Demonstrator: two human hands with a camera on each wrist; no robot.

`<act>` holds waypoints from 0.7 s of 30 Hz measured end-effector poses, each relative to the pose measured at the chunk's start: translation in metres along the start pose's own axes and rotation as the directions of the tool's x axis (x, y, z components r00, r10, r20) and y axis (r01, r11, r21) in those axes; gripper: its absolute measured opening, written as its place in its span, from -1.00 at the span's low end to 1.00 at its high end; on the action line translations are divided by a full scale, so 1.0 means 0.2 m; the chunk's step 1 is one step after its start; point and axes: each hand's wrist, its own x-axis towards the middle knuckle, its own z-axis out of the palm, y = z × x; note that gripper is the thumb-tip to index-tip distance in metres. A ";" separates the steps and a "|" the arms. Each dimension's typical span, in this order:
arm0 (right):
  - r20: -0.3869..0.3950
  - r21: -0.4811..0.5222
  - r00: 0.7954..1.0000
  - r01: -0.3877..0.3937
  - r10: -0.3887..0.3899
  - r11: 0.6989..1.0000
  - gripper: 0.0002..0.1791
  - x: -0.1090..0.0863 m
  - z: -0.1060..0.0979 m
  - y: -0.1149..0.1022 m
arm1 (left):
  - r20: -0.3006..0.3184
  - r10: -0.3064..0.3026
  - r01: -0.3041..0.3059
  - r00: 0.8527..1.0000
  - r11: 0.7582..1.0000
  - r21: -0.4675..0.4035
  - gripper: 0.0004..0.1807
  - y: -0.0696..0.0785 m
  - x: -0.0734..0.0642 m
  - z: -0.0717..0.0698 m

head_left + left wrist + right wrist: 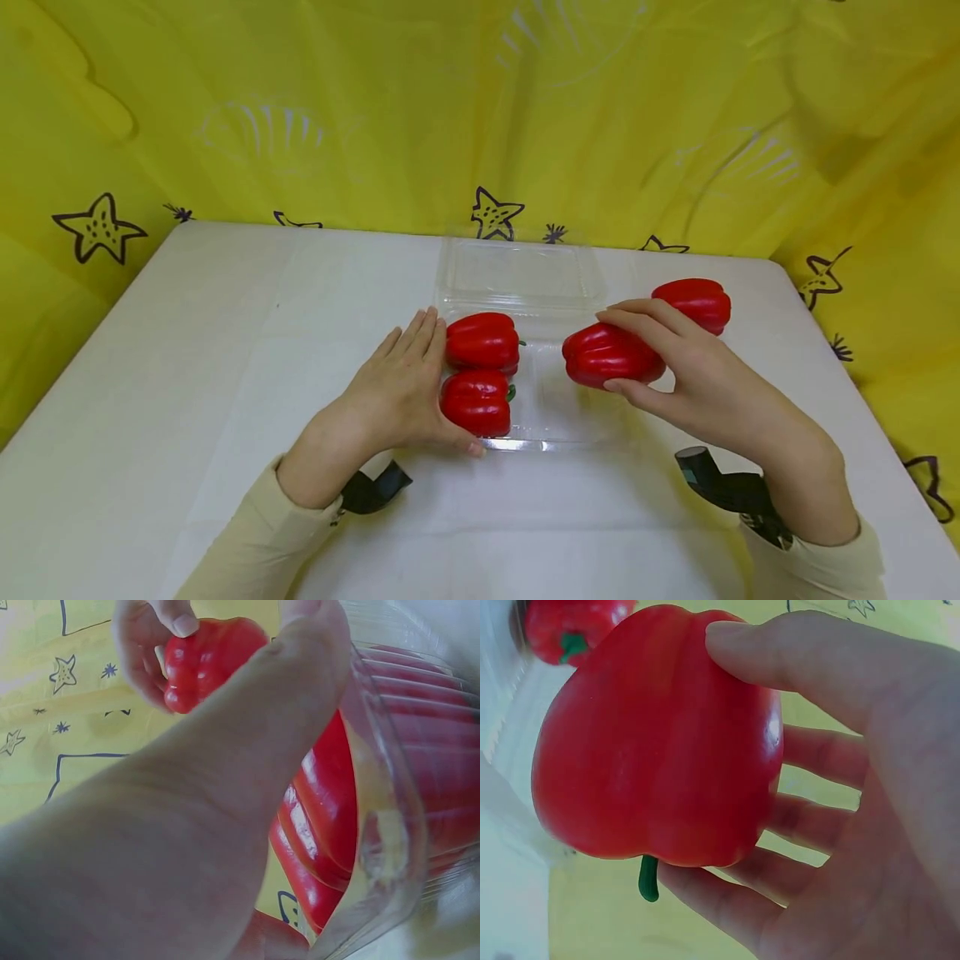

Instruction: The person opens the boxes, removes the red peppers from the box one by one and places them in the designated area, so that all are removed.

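Left hand (401,387): fingers straight, nearly together, thumb spread off, lying along left side of clear container (551,400). Just right of those fingers, inside, far pepper (483,340); near pepper (477,402) sits between index finger and thumb. Open lid (525,268) beyond left fingertips. Next right, held pepper (607,354), over container's right side, pinched between right hand's (697,367) thumb and fingers; green stem (649,879) beside the lowest visible finger. Fourth pepper (697,302) on table (225,350), just beyond right fingers' knuckles.

Two red peppers (482,342) in clear container (543,392), another pepper (609,357) held
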 end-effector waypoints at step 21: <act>-0.339 0.010 0.936 -0.099 0.096 0.995 -0.06 -0.11 -0.15 0.19 | -0.009 0.010 -0.010 1.000 1.000 0.009 0.56 -0.01 -0.01 0.01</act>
